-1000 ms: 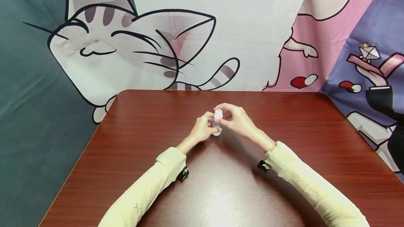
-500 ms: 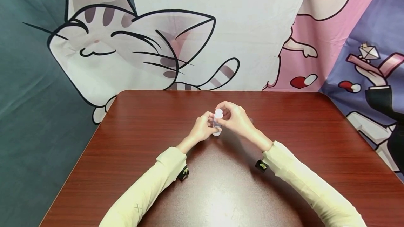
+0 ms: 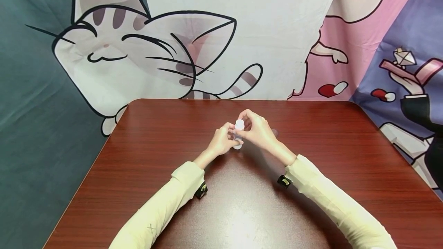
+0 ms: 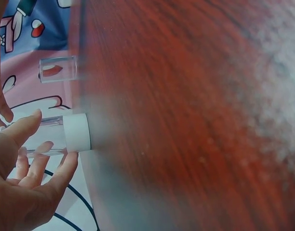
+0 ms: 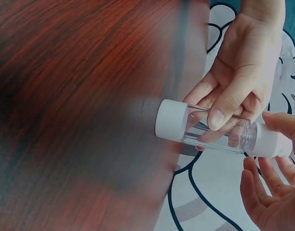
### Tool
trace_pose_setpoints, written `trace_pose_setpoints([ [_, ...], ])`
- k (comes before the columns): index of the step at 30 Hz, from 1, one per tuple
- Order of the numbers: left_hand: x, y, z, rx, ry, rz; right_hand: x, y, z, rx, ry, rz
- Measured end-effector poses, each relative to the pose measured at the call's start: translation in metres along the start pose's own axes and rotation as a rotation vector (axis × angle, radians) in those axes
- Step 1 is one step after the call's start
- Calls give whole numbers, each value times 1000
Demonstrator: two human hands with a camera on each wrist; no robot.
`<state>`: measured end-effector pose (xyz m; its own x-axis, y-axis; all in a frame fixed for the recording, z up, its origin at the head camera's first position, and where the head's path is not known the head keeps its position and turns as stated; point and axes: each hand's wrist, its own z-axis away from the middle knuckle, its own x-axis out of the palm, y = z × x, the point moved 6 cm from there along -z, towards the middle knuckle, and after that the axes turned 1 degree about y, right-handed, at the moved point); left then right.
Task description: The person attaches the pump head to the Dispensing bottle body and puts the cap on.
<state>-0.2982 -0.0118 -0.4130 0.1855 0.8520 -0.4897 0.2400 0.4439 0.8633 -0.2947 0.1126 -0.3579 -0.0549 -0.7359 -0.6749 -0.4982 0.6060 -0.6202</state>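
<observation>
A small clear bottle with a white base and a white top piece stands upright on the table. The left hand grips its clear body between thumb and fingers, as the left wrist view also shows beside the white base. At the top, the right hand pinches the white piece between thumb and index finger; its other fingers are spread in the right wrist view. Fingers partly cover the bottle body in each view.
A clear cylindrical cap or cup stands on the table, just right of and partly behind the right hand. The brown table ends at a printed cloth backdrop.
The right hand has turned slightly around the white top piece, its wrist and sleeve shifting left, uncovering more of the clear cup behind. The left hand has stayed in place on the bottle.
</observation>
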Motion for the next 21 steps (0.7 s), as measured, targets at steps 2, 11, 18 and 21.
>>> trace_pose_setpoints([
  [2, 0, 0, 0, 2, 2, 0, 0, 1, -1, 1, -2, 22],
  [11, -1, 0, -1, 0, 9, -33, 0, -3, -5, -59, -52, -68],
  [18, 0, 0, 0, -1, -4, -15, -3, -5, -7, -114, -171, -176],
  [21, 0, 1, 0, -13, -10, -14, -3, -5, -7, -142, -212, -185],
])
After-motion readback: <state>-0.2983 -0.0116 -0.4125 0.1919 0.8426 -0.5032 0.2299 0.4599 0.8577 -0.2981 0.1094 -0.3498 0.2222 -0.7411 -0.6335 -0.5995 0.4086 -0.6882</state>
